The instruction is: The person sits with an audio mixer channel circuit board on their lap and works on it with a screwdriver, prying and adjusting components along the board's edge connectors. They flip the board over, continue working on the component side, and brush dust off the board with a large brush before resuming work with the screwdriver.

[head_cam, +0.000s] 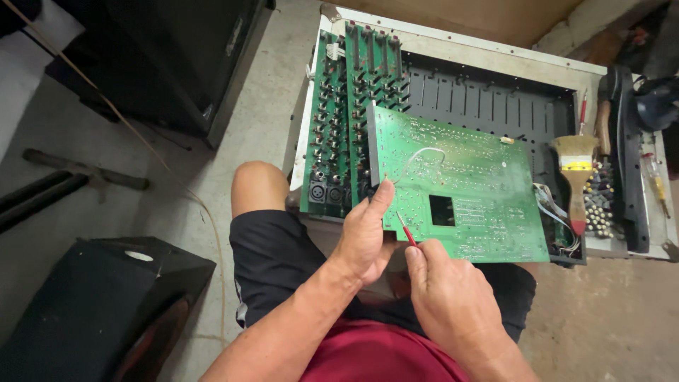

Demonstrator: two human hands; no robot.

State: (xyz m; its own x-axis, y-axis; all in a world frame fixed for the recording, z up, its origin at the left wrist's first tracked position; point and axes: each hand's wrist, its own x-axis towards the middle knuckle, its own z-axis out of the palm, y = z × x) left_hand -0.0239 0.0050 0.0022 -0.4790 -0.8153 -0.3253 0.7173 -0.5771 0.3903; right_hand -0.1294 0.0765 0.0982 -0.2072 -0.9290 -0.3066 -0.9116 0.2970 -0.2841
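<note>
A large green circuit board (460, 184) lies tilted over an open metal chassis (495, 71), solder side up, with a rectangular cut-out near its middle. My left hand (364, 237) grips the board's near left corner, thumb on top. My right hand (445, 290) holds a thin red-handled tool (406, 230) whose tip touches the board's near edge. A white wire loops across the board's upper left. Narrow green channel boards (339, 120) with rows of black knobs stand in the chassis on the left.
A paintbrush (576, 177) with a wooden handle lies on the chassis at right, beside loose knobs (600, 201), a black strip (626, 170) and a red screwdriver (583, 110). Black speaker boxes (92, 304) stand on the concrete floor at left. My bare knee (258, 187) is below the chassis.
</note>
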